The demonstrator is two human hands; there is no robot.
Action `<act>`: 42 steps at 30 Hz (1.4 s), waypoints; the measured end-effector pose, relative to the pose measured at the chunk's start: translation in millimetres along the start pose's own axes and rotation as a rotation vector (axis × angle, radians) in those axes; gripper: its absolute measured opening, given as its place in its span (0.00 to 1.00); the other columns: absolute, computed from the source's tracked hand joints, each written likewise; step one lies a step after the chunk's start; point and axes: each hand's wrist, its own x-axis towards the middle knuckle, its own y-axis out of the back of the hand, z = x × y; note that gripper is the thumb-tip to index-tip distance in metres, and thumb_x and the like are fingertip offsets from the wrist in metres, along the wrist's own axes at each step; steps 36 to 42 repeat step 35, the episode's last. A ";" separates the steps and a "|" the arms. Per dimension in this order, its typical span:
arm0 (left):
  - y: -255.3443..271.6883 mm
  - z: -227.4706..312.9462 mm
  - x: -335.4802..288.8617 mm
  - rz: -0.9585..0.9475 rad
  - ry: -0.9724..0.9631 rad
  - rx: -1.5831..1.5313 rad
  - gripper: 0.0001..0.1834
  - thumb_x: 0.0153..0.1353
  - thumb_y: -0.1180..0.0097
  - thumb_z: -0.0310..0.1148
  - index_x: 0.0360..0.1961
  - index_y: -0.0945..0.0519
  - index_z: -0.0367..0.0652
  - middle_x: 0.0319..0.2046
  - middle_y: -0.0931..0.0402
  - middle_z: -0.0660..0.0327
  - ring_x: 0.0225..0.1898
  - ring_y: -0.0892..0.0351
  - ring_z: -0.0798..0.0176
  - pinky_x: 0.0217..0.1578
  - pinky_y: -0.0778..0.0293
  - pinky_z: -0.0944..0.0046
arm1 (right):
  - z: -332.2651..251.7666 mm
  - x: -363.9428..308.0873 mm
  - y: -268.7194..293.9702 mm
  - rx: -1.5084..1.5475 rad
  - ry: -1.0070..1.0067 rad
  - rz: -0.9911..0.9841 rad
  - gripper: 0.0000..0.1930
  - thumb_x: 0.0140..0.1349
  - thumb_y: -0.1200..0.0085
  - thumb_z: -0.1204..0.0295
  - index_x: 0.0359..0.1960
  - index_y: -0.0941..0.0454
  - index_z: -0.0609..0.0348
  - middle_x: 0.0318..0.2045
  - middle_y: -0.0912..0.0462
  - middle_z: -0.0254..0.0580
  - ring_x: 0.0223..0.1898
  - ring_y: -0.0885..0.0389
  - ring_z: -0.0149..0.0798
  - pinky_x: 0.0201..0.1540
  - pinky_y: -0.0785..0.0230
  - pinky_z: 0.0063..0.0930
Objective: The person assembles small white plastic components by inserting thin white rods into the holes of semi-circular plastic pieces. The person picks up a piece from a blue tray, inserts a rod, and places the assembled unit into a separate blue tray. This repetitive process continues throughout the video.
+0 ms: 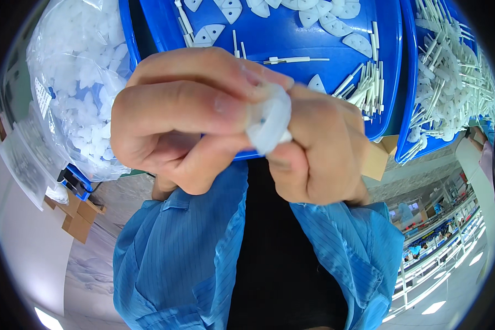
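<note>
Close under the camera, my left hand [179, 118] and my right hand [319, 148] pinch the same small white plastic part [269, 124] between their fingertips. The part is rounded and translucent, and most of it is hidden by my fingers. Both forearms wear blue striped sleeves [176, 258]. Behind my hands lies a blue tray [291, 38] holding loose white curved plastic pieces [335, 22] and thin white sticks [368, 82].
A second blue tray [410, 110] at the right is heaped with white sticks [451, 71]. A clear plastic bag [77, 82] full of white parts sits at the left. Cardboard pieces [80, 217] lie lower left. Distant shelving and lights show at lower right.
</note>
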 end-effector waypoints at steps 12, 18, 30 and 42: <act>12.7 3.4 5.0 -0.081 0.140 0.056 0.22 0.40 0.24 0.32 0.33 0.24 0.36 0.50 0.28 0.42 0.48 0.20 0.40 0.48 0.19 0.53 | 19.9 -3.3 9.2 -0.028 0.004 -0.088 0.14 0.53 0.39 0.67 0.38 0.19 0.64 0.28 0.29 0.39 0.27 0.34 0.35 0.28 0.42 0.26; 15.4 -0.7 8.3 -0.145 0.001 0.121 0.19 0.40 0.27 0.17 0.31 0.25 0.35 0.52 0.34 0.44 0.51 0.25 0.32 0.50 0.20 0.48 | 14.3 9.4 7.2 0.425 -0.206 -0.044 0.11 0.63 0.46 0.68 0.35 0.21 0.67 0.26 0.27 0.38 0.26 0.33 0.30 0.27 0.43 0.23; 5.1 -1.1 4.1 -0.038 -0.157 0.475 0.16 0.38 0.25 0.19 0.28 0.19 0.43 0.45 0.33 0.53 0.46 0.20 0.39 0.44 0.15 0.54 | 10.7 15.1 4.2 0.540 -0.443 -0.061 0.14 0.68 0.50 0.73 0.28 0.21 0.71 0.20 0.22 0.37 0.22 0.30 0.22 0.23 0.41 0.18; 18.3 5.2 13.5 -0.272 -0.210 0.510 0.16 0.38 0.24 0.23 0.30 0.16 0.49 0.44 0.32 0.56 0.45 0.19 0.41 0.41 0.15 0.53 | 17.6 14.3 10.1 0.478 -0.471 -0.157 0.13 0.68 0.50 0.72 0.30 0.19 0.71 0.25 0.17 0.45 0.28 0.20 0.28 0.28 0.31 0.18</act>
